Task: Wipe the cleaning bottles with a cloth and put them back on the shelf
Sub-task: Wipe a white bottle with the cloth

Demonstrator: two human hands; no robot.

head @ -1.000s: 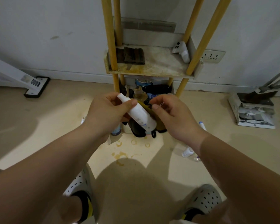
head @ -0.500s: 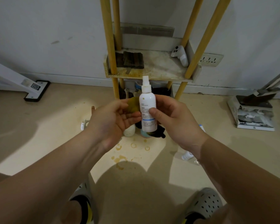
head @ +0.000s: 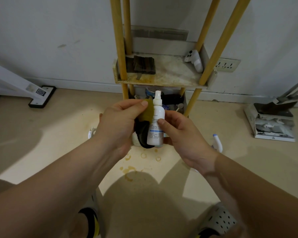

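We hold a white spray bottle (head: 156,124) upright in front of the shelf (head: 172,74), with a cloth (head: 147,113) against its side.

Our right hand (head: 182,134) grips the bottle low on its label, thumb across the front and the fingers curled behind it. Our left hand (head: 118,122) pinches the yellow-green and black cloth, its fingers closed on the fabric, and presses it to the bottle's left side just under the nozzle. The bottle is in the air above the stained floor (head: 143,162), below and in front of the shelf's dirty board. That board carries a dark folded rag (head: 143,65) at the left and a white controller (head: 194,60) at the right. 1 more white bottle (head: 217,142) lies on the floor beside our right wrist.
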